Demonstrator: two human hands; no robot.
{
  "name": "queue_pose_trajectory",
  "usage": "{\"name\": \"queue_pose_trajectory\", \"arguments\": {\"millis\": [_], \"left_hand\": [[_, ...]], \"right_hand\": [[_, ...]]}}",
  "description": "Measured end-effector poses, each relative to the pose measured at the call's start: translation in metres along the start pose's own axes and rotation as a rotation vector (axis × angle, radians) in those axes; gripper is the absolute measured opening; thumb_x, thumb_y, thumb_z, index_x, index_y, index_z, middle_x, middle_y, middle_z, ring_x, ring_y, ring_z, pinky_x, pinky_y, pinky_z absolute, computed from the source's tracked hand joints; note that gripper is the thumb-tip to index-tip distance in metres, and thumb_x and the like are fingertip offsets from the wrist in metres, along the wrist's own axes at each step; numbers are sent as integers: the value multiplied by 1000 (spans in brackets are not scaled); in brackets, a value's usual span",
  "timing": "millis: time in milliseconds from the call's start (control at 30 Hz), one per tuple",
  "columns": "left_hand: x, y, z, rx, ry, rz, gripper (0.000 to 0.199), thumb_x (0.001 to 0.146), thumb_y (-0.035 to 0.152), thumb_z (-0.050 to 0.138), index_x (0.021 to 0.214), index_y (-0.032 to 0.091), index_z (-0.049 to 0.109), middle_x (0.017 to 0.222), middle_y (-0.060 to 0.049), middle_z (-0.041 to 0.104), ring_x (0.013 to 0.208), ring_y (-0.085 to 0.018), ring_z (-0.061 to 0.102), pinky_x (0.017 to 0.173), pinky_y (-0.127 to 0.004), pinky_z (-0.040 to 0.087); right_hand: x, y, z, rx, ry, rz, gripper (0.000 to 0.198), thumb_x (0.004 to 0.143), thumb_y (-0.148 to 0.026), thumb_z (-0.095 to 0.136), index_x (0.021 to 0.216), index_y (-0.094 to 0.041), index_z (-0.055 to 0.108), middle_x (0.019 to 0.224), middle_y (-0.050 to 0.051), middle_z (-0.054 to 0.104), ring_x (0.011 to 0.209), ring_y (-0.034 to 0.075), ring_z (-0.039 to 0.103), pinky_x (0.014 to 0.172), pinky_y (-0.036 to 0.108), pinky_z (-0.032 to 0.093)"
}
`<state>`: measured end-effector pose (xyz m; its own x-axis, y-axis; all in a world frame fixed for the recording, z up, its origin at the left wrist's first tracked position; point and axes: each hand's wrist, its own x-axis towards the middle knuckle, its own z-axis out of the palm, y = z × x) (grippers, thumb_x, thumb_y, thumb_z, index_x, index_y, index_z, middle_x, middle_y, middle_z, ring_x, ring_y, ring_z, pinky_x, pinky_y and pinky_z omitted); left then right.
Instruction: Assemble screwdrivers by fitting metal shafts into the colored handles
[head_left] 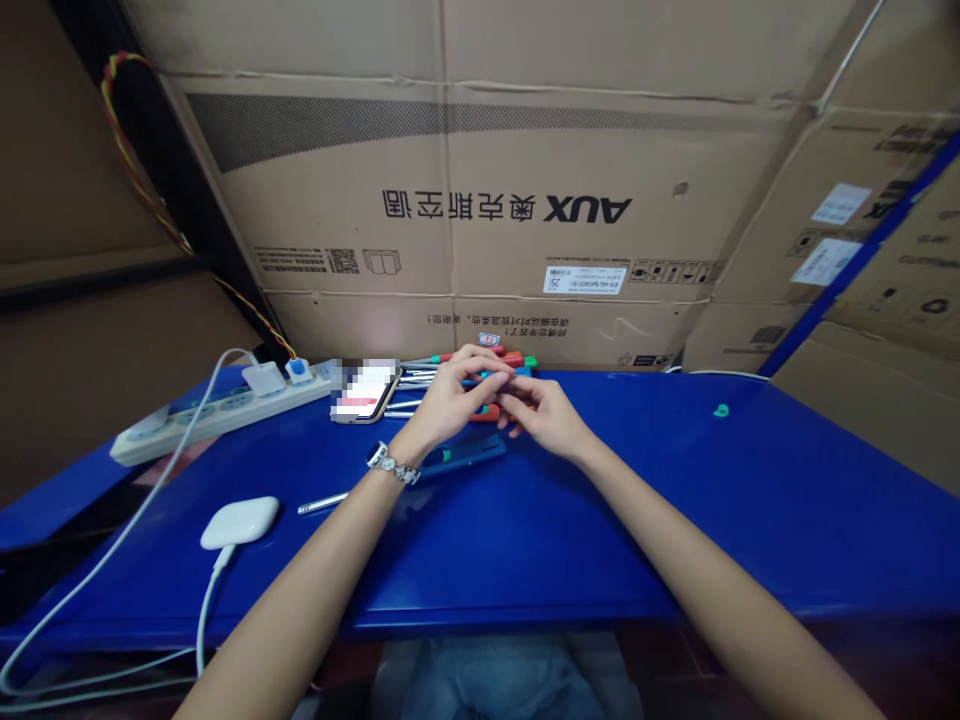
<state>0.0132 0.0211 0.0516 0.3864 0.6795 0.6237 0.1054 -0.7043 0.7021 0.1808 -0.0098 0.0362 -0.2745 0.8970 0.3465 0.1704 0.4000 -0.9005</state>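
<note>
My left hand (459, 392), with a silver bracelet watch (393, 464) on its wrist, is closed, its thumb and fingers bent together. Against its fingertips, the fingers of my right hand (550, 415) are pinched in. Whatever lies between the fingertips is hidden. Behind and under both hands is a row of long-necked lighters with metal tubes (403, 408) pointing left and red, orange and blue handles (517, 359); the hands cover part of them. Nearer to me, a blue long-necked lighter (480, 453) with a green button lies on the blue table (510, 550), partly behind my left wrist.
A phone (366, 390) lies left of the lighters. Further left are a white power strip (225, 412) with plugs and cables, and a white earbud case (240, 522) on a cord. A small green piece (721, 411) lies at right. Cardboard (480, 150) walls the back.
</note>
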Motion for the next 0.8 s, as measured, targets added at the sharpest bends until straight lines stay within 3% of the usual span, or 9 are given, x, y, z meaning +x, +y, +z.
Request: {"name": "queue_pose_trajectory", "arguments": {"millis": [67,200,267,400,500,600,700,800], "left_hand": [[1,-2,3,-5,58,4,13,85,32,69,84,19,71,99,-7,64,102,-21,62,90,-38,50],[2,-3,11,6,169,-5,20,78,32,76,75,17,63,92,-5,63,103,-22,63,89,-37,49],[1,0,11,51,170,-14,17,79,32,75,82,18,66,98,-6,63,104,-22,62,89,-37,49],[-1,3,3,86,25,24,19,92,31,59,104,22,72,113,-9,62,110,-21,60,94,-39,48],[-1,1,0,69,-2,28,17,91,30,60,99,22,74,110,-9,63,109,-21,60,94,-38,48],[0,-2,3,45,72,7,11,86,30,68,87,19,70,101,-7,64,102,-20,62,87,-36,49],[1,0,9,44,149,-21,17,80,31,74,78,18,64,95,-5,64,98,-20,62,84,-34,49],[0,5,10,88,128,-34,15,83,32,71,88,19,67,99,-6,64,101,-21,61,86,-36,48]], "right_hand": [[0,2,3,-10,76,-8,31,79,-40,69,99,-18,65,75,1,68,56,13,62,46,24,52],[1,8,8,29,193,29,31,71,-41,76,82,-18,58,67,0,65,53,14,62,44,24,50],[1,9,7,25,166,23,28,74,-41,73,82,-18,58,67,0,65,55,15,64,45,24,51],[0,6,2,-28,60,-22,21,83,-38,61,89,-18,63,71,1,67,58,14,64,49,24,51],[-1,4,2,-52,45,-44,21,84,-37,60,92,-18,64,72,1,67,58,14,63,50,24,51],[0,5,6,-44,136,-19,30,77,-40,70,96,-19,61,76,2,69,56,13,62,47,23,49],[1,7,8,6,198,27,35,71,-46,76,83,-19,56,67,0,65,52,14,61,45,24,48],[2,7,6,7,152,11,33,74,-48,72,79,-19,57,64,0,63,54,15,62,47,25,49]]}}
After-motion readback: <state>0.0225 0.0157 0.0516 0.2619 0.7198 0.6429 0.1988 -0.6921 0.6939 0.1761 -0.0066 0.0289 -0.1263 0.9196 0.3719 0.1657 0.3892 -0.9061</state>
